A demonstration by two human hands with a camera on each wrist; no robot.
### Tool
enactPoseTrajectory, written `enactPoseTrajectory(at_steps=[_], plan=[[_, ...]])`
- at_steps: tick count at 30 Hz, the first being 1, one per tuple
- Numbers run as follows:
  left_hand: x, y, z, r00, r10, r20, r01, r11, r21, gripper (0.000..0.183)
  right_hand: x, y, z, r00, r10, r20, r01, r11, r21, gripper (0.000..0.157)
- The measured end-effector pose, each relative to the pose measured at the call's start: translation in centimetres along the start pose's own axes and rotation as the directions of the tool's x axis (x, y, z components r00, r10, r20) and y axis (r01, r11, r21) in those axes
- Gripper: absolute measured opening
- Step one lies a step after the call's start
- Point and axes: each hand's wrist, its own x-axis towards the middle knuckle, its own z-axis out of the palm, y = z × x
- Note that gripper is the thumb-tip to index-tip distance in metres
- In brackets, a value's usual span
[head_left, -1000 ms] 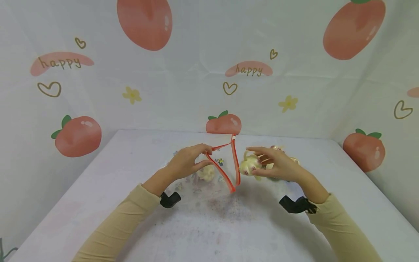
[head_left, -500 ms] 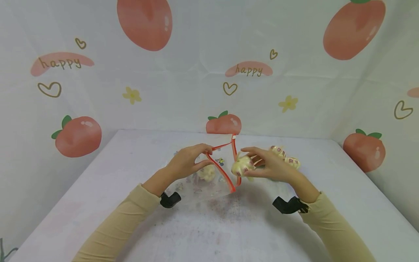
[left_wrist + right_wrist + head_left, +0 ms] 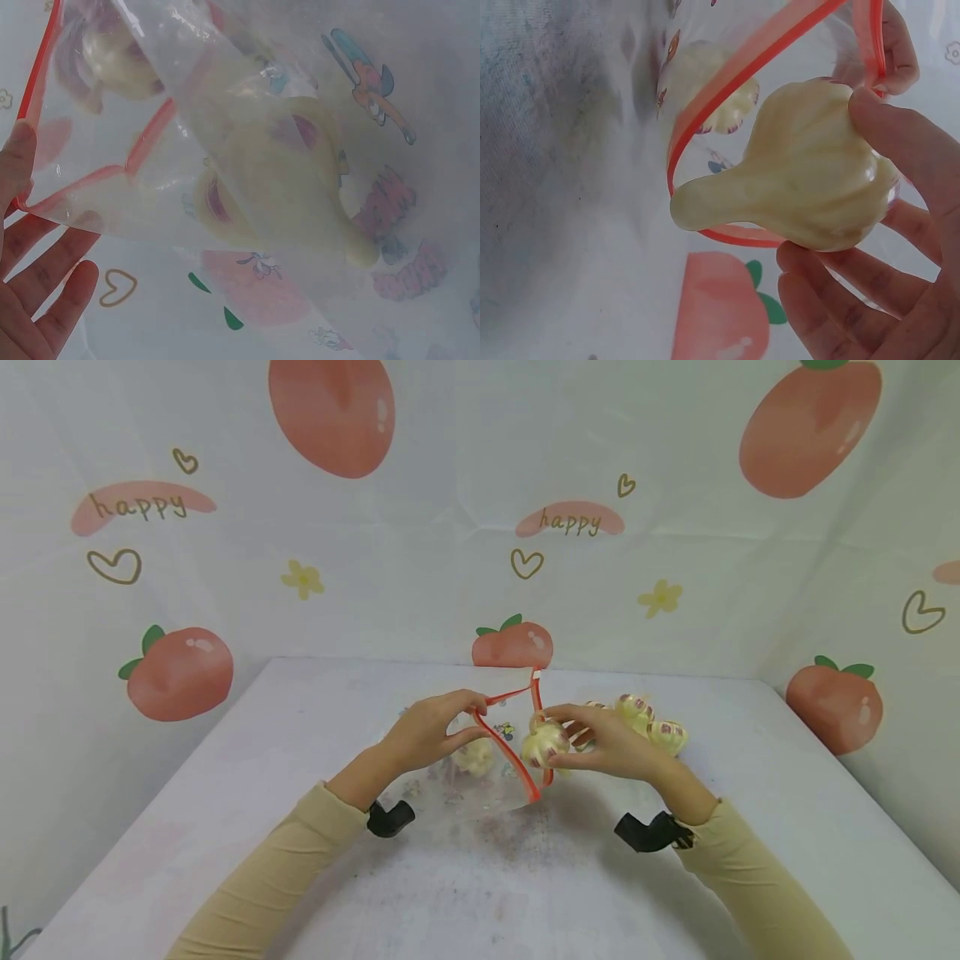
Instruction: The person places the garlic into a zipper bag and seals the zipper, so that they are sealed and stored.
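My left hand pinches the red-edged rim of a clear zip bag printed with cartoon figures, and the mouth stands spread toward the right. Inside the bag lies a garlic bulb, seen through the plastic. A second garlic bulb is gripped between the thumb and fingers of my right hand; its pale stem points at the bag's mouth. In the right wrist view this bulb is in front of the red zip edge, right at the opening.
Several more garlic bulbs lie on the white table behind and to the right of my right hand, partly hidden by it. A cloth backdrop with printed fruit rises behind the table's far edge.
My right hand has moved left with the garlic bulb, up to the bag's mouth. The bulbs behind it show more now. My left hand and the bag have stayed nearly still.
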Motion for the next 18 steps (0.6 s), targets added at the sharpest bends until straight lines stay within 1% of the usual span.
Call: enactPoseTrajectory(at_steps=[7,18], plan=[[-0.01,-0.05,-0.01,1.0,0.013,-0.004,-0.013,1.0,0.013,0.033,0.24,-0.16,0.41,1.0,-0.026,0.013,0.025,1.0,0.008,0.056],[-0.02,-0.13,0.08,1.0,0.015,-0.002,-0.015,1.0,0.011,0.034,0.77,-0.14,1.0,0.998,-0.045,0.033,0.045,0.999,0.005,0.055]])
